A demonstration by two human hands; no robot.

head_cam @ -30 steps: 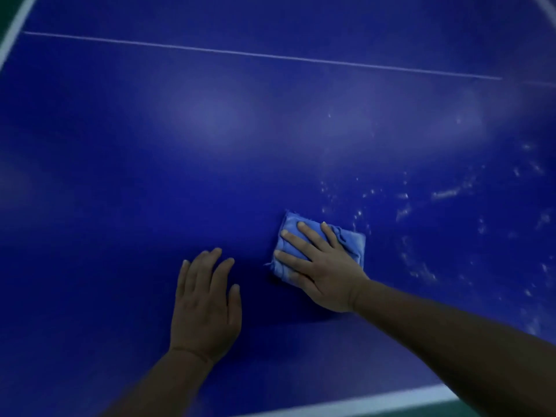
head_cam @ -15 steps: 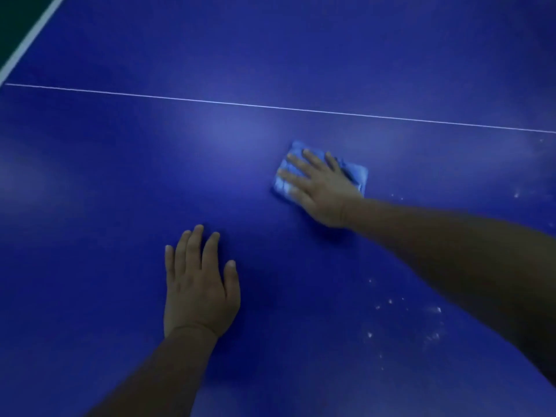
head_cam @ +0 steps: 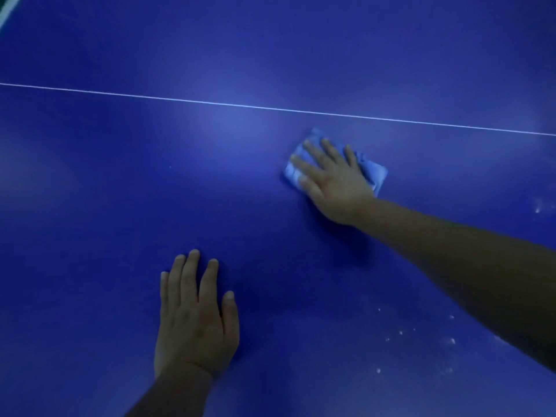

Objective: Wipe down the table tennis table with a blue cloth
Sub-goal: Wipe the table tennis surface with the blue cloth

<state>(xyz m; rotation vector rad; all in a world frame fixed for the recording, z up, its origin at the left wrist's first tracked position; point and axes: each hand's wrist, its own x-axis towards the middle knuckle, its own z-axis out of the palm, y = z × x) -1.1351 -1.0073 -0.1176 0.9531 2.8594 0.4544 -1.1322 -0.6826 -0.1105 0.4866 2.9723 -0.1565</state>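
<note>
The cloth (head_cam: 368, 173) lies folded flat on the counter (head_cam: 90, 206), just on the near side of the white line (head_cam: 210, 100), and everything else is best read from that cloth. The right hand (head_cam: 334, 182) presses down on it with fingers straight and spread, palm flat, covering most of it; only its left edge and right corner show past the hand. Nothing is curled round the cloth: it is pinned by pressure, not gripped.

The left hand (head_cam: 195, 320) lies well apart from the cloth, nearer the person and to its left, fingers straight and flat on the bare counter, holding nothing; it looks like a brace for the reach.

The cloth's long axis runs roughly along the white line, tilted a little down to the right. The right arm reaches it from the lower right.

White specks (head_cam: 421, 338) sit well to the near right of the cloth, partly under the forearm, with a few more (head_cam: 538, 207) out to its right. So the dirt that remains in view lies back toward the person and rightward, which I judge is where the right hand must next draw the cloth.
</note>
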